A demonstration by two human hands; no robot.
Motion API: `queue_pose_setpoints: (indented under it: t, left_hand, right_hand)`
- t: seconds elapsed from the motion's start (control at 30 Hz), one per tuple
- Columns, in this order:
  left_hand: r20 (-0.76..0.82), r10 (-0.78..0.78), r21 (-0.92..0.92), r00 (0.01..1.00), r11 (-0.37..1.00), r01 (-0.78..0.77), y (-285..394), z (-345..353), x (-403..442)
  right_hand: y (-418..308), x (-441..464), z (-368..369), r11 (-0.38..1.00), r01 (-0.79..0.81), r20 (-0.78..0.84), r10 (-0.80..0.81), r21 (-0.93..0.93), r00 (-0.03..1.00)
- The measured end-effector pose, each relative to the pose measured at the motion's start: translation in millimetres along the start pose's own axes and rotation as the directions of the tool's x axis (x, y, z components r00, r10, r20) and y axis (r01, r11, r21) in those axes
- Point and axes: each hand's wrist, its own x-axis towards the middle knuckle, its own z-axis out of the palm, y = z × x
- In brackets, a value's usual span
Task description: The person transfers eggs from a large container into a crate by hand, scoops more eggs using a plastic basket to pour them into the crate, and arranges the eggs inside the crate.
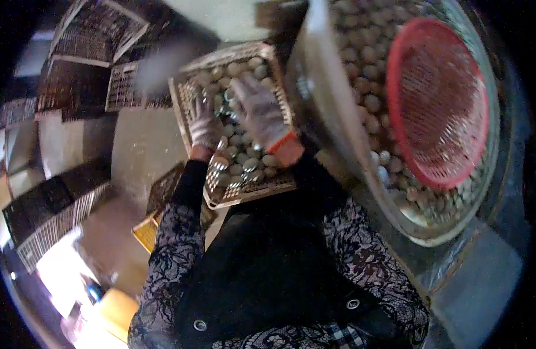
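Observation:
A pale plastic crate (250, 198) in front of me holds a layer of many eggs (238, 156). My left hand (206, 129), in a whitish work glove, lies over the eggs by the crate's left side, fingers stretched forward. My right hand (259, 110), in a matching glove with an orange cuff, rests over the eggs in the middle, fingers extended and somewhat blurred. Neither hand shows an egg gripped in it. The eggs beneath both palms are hidden.
To the right stands a large tub (422, 237) full of eggs, with a red plastic basket (396, 110) lying on them. Several slatted crates (82, 61) are stacked at the far left. A yellow crate edge (145, 234) is beside my left arm.

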Motion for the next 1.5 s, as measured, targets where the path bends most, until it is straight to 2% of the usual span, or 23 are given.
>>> queue_pose_setpoints:
  t: [0.07, 0.1, 0.17, 0.27, 0.3, 0.37, 0.47, 0.6, 0.67, 0.73, 0.8, 0.83, 0.87, 0.9, 1.0, 1.07, 1.13, 1.2, 1.27, 1.33, 1.4, 1.47, 1.5]
  left_hand:
    - [0.201, 0.100, -0.155, 0.974, 0.985, -0.069, -8.7, 56.5, -33.2]
    - [0.203, 0.004, -0.254, 0.979, 0.966, 0.048, 3.7, 51.9, -45.1]
    - [0.202, -0.187, -0.453, 0.961, 0.852, 0.262, 28.9, 42.4, -69.3]
    - [0.170, -0.068, -0.588, 0.983, 0.793, 0.157, 46.1, 16.8, -67.7]
    - [0.066, -0.033, -0.749, 0.997, 0.659, 0.071, 49.9, 21.8, -62.4]
    - [-0.050, -0.011, -0.736, 0.999, 0.677, -0.030, 64.5, 6.4, -38.8]
    - [-0.130, -0.018, -0.785, 0.991, 0.612, -0.092, 90.9, -37.7, 4.1]
    - [-0.255, -0.032, -0.831, 0.966, 0.518, -0.202, 119.9, -66.0, 52.9]
    - [-0.307, 0.017, -0.812, 0.952, 0.518, -0.271, 135.3, -89.8, 70.7]
    - [-0.187, 0.004, -0.909, 0.982, 0.377, -0.175, 141.3, -99.6, 92.6]
    - [-0.081, -0.055, -0.994, 0.995, 0.083, -0.076, 146.2, -100.3, 118.6]
    - [0.024, -0.083, -0.999, 0.996, 0.027, 0.026, 151.7, -118.0, 125.9]
    - [0.126, -0.104, -0.992, 0.987, -0.034, 0.123, 157.6, -135.8, 134.9]
    - [0.146, -0.125, -0.989, 0.981, -0.035, 0.143, 162.6, -143.4, 143.0]
    - [0.169, -0.121, -0.981, 0.978, -0.119, 0.155, 163.8, -152.7, 171.3]
    - [0.111, -0.125, -0.986, 0.986, -0.136, 0.094, 172.3, -166.8, 185.7]
    - [0.016, -0.082, -1.000, 0.997, -0.008, 0.016, 182.5, -194.3, 189.7]
    - [-0.045, 0.041, -0.983, 0.998, 0.176, -0.051, 192.1, -220.0, 197.6]
    - [0.015, -0.040, -0.989, 0.999, 0.146, 0.020, 206.8, -234.6, 211.9]
    - [-0.018, 0.128, -0.946, 0.992, 0.319, -0.058, 215.9, -235.4, 222.9]
    - [0.035, 0.135, -0.963, 0.990, 0.268, -0.003, 240.1, -236.7, 235.1]
    - [0.242, 0.129, -0.970, 0.962, 0.071, 0.234, 288.6, -249.5, 230.8]
    - [0.117, 0.306, -0.756, 0.945, 0.644, -0.115, 257.1, -213.7, 261.6]
  right_hand:
    - [-18.8, -29.2, -39.9, 0.968, 0.055, -0.170, -0.013, 0.244, 0.985]
    - [-23.4, -47.3, -58.1, 0.971, 0.004, -0.172, 0.039, 0.239, 0.984]
    - [-18.8, -86.6, -97.1, 0.991, -0.024, -0.219, 0.053, 0.134, 0.974]
    - [11.7, -144.1, -123.1, 0.971, -0.226, -0.404, 0.175, -0.081, 0.898]
    - [23.3, -155.3, -134.4, 0.964, -0.247, -0.440, 0.180, -0.099, 0.880]
    - [52.2, -170.2, -154.3, 0.853, -0.364, -0.328, 0.246, -0.373, 0.912]
    - [113.0, -189.3, -155.9, 0.754, -0.379, -0.201, 0.322, -0.537, 0.925]
    - [169.3, -203.0, -154.5, 0.738, -0.347, -0.011, 0.419, -0.579, 0.908]
    - [160.2, -200.6, -169.1, 0.801, -0.310, -0.092, 0.308, -0.512, 0.947]
    - [143.3, -197.2, -183.4, 0.862, -0.278, -0.147, 0.238, -0.424, 0.960]
    - [105.4, -189.4, -199.9, 0.845, -0.427, -0.132, 0.406, -0.323, 0.904]
    - [99.7, -192.7, -204.0, 0.904, -0.409, -0.191, 0.383, -0.122, 0.904]
    - [99.6, -192.9, -206.0, 0.906, -0.408, -0.199, 0.382, -0.112, 0.903]
    - [100.2, -191.5, -207.3, 0.902, -0.411, -0.184, 0.429, 0.128, 0.884]
    - [62.6, -190.4, -236.9, 0.747, -0.134, -0.298, 0.415, 0.652, 0.860]
    - [50.9, -189.9, -250.5, 0.679, 0.011, -0.340, 0.353, 0.734, 0.872]
    - [60.7, -190.4, -233.9, 0.492, 0.130, -0.351, 0.391, 0.861, 0.851]
    - [70.0, -192.4, -225.5, 0.736, -0.080, -0.219, 0.302, 0.672, 0.928]
    - [74.2, -192.0, -227.1, 0.717, -0.094, -0.191, 0.306, 0.690, 0.933]
    - [84.5, -193.2, -220.2, 0.891, 0.047, -0.363, 0.135, 0.452, 0.922]
    - [83.7, -194.9, -225.7, 0.813, 0.026, -0.342, 0.215, 0.581, 0.915]
    - [83.8, -197.3, -231.7, 0.719, 0.008, -0.312, 0.291, 0.695, 0.904]
    - [84.8, -197.6, -233.9, 0.775, 0.019, -0.352, 0.265, 0.632, 0.898]
